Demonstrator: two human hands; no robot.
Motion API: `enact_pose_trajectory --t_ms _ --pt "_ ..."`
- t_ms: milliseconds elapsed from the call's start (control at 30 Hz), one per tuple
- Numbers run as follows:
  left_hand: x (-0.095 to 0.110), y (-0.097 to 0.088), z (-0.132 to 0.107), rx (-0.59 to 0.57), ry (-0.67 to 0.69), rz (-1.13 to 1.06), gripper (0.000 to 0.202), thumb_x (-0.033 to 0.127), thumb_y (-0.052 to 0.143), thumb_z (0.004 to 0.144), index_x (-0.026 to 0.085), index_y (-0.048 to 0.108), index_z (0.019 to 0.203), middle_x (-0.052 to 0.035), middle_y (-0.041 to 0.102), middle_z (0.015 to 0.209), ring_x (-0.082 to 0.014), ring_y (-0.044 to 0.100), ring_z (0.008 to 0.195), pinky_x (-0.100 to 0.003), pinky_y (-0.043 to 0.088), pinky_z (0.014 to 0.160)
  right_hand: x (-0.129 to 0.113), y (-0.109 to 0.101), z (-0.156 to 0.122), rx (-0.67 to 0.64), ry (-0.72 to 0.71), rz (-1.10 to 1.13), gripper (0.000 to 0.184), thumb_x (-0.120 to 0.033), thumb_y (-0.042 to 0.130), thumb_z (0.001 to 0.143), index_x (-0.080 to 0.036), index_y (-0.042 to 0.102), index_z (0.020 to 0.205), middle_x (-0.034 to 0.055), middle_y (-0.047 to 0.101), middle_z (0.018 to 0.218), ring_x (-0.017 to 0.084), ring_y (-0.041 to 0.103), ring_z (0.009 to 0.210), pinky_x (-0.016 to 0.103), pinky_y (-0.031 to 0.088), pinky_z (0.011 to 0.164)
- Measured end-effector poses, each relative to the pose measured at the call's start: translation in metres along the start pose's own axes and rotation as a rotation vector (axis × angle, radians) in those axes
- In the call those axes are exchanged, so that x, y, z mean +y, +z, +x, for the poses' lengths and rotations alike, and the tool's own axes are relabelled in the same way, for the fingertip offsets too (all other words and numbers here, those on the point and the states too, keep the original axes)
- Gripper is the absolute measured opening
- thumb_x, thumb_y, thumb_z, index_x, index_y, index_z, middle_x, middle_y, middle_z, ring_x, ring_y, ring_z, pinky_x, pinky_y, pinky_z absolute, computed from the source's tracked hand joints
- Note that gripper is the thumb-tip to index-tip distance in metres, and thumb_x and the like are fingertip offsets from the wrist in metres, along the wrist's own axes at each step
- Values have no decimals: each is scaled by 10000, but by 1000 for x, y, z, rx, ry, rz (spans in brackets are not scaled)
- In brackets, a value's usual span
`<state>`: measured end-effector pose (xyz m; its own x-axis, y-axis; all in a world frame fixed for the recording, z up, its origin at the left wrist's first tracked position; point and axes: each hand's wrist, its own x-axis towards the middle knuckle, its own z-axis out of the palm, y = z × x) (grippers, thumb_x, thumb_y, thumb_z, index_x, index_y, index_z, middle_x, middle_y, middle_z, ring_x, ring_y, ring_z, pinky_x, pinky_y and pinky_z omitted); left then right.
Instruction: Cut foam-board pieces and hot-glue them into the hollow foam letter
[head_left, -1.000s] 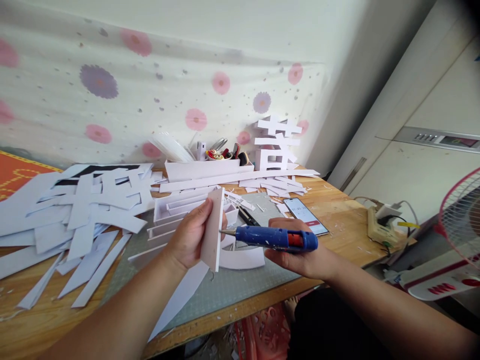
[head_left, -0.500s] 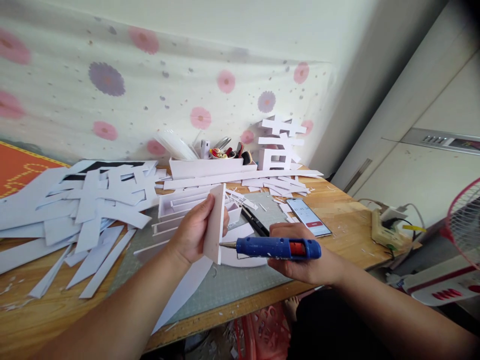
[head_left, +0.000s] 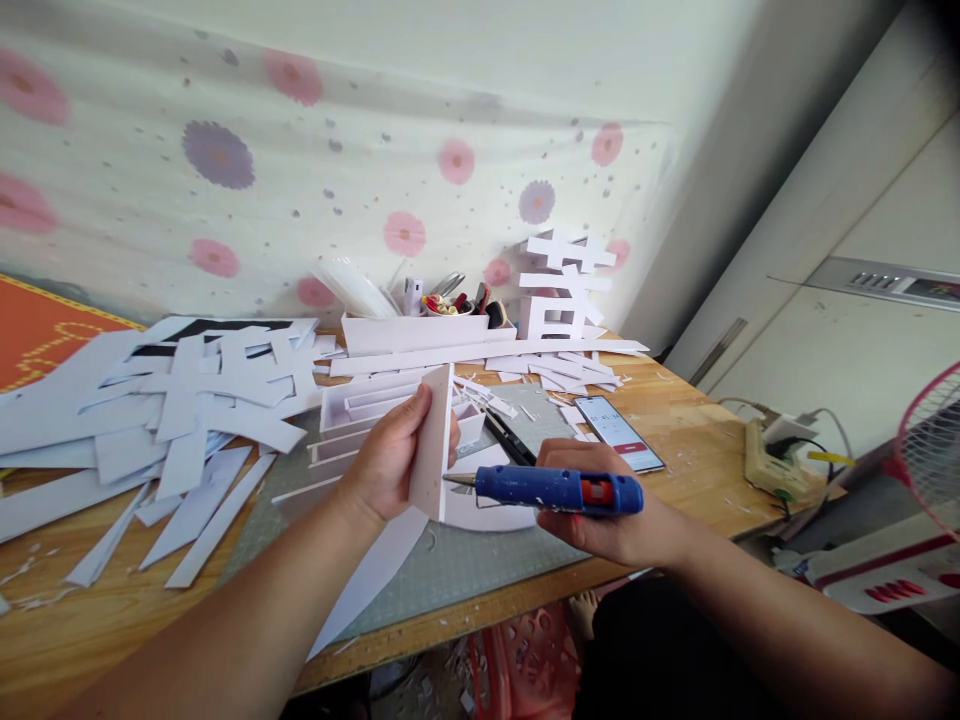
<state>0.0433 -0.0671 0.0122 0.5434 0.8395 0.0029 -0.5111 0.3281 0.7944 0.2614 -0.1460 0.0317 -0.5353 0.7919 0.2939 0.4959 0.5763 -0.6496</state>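
My left hand [head_left: 390, 460] grips a white foam strip [head_left: 433, 445], thumb on the near face and fingers behind, standing it upright with its narrow edge turned toward the other hand; I judge this keeps that edge open to the nozzle. My right hand [head_left: 607, 510] is closed round a blue glue gun [head_left: 559, 490], held level, its metal tip just at the strip's lower edge; whether it touches I cannot tell. Both are raised above the green mat [head_left: 465, 565] on the table [head_left: 697, 460].

Behind the strip lies a part-built white foam frame [head_left: 367, 410] with shallow channels; their contents are not clear. Further back, a long white tray [head_left: 420, 332] holds scissors and small tools. A phone [head_left: 619, 433] lies face up, just right of the work. Cut white sheets [head_left: 187, 400] are heaped at left.
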Motion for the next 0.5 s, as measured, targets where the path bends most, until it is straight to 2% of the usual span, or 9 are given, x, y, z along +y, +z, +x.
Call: enact_pose_trajectory --t_ms 500 --pt "-1 -2 1 -22 52 -69 441 494 625 840 144 523 592 22 470 482 -67 399 414 -168 349 391 0 0 -2 -58 -36 12 165 -174 572 737 -203 435 650 -22 475 680 116 446 620 253 345 569"
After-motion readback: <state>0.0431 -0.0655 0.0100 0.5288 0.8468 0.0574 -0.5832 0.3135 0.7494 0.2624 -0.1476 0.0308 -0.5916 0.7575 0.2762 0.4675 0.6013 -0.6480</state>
